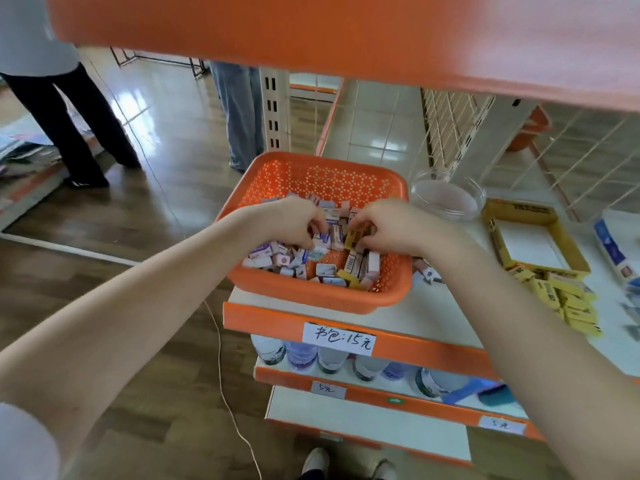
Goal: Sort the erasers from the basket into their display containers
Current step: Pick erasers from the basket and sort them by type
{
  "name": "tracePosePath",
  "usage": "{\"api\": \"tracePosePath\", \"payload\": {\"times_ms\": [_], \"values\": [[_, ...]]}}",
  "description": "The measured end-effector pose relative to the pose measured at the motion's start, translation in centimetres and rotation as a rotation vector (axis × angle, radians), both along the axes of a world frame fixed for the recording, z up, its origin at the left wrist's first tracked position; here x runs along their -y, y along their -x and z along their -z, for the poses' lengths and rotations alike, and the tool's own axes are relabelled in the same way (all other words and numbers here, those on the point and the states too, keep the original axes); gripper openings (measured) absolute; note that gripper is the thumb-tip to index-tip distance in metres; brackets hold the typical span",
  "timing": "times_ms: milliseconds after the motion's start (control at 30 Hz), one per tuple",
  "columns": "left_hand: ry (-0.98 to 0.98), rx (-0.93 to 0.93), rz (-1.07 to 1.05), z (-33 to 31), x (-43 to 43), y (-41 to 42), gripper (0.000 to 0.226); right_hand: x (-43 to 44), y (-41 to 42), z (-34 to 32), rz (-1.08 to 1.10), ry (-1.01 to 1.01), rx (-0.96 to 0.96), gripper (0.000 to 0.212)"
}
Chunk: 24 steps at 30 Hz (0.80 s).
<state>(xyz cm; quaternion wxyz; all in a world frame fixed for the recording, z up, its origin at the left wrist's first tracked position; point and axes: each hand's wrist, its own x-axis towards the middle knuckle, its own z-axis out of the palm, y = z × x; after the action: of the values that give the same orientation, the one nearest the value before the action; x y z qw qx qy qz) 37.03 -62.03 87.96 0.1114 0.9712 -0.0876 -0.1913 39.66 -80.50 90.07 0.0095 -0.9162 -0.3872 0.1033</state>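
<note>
Shop shelves with white boards and orange edges are seen, and a brown wood floor [156, 220] is spread beside them. An orange basket [311, 296] is set on a white shelf [440, 306], near its left end. The basket is filled with many small erasers [277, 259], mostly white, pink and purple, with a few yellow ones mixed in.

Both hands are put down into the basket, close together. The left hand [298, 221] is bent over the pile with its fingers curled down among the erasers; whether anything is gripped by it cannot be told. The right hand [388, 226] is curled too, and a yellow eraser [353, 239] is pinched by its fingers, right at the top of the pile.

A clear glass bowl [446, 199] is placed just behind the basket's right corner. A yellow box [519, 209] is laid open further right, and a white bottom is shown inside it. A heap of yellow erasers [564, 303] is piled on the shelf just in front of that box. A few loose erasers [427, 271] are left on the shelf by the right wrist.

A white label [337, 337] with hand writing is stuck on the orange edge below the basket. Bottles [332, 358] are lined up on the shelf under it. A thin cord [221, 358] is trailed over the floor.
</note>
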Motion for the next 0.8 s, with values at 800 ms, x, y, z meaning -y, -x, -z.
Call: {"api": "tracePosePath", "payload": {"times_ms": [800], "values": [[-0.039,0.114,-0.087,1.7,-1.3,-0.2,0.049,-3.6,-1.0,3.5,0.053,0.122,0.033,0.051]]}}
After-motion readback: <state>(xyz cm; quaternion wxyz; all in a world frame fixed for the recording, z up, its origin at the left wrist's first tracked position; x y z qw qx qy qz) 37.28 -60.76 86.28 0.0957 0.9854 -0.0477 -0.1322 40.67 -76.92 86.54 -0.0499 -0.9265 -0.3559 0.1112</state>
